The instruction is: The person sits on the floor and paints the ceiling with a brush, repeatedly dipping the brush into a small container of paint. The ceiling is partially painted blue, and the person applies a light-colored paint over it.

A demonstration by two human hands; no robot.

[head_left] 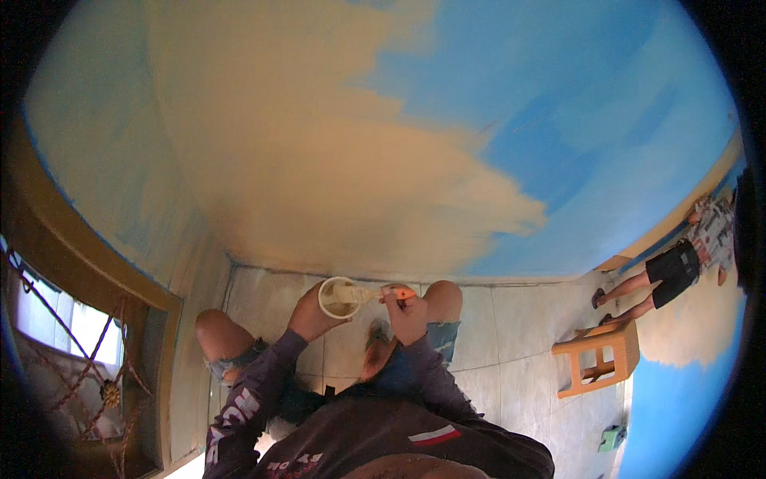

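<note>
My left hand (311,316) is wrapped round a small white paint cup (325,299) in front of my body. Pale, cream-coloured paint shows inside the cup. My right hand (405,314) grips a paintbrush by its orange handle (404,294). The brush's pale bristle end reaches left over the cup's rim; whether it touches the paint I cannot tell. Beyond both hands rises a wall (335,160) painted cream on the left and in the middle, and blue on the right.
A window with crossed bars (88,343) stands at left. On the right are an orange-brown plastic stool (594,359), a small green object (613,437) on the tiled floor (511,351), and another person (674,271) in dark shorts by the far wall.
</note>
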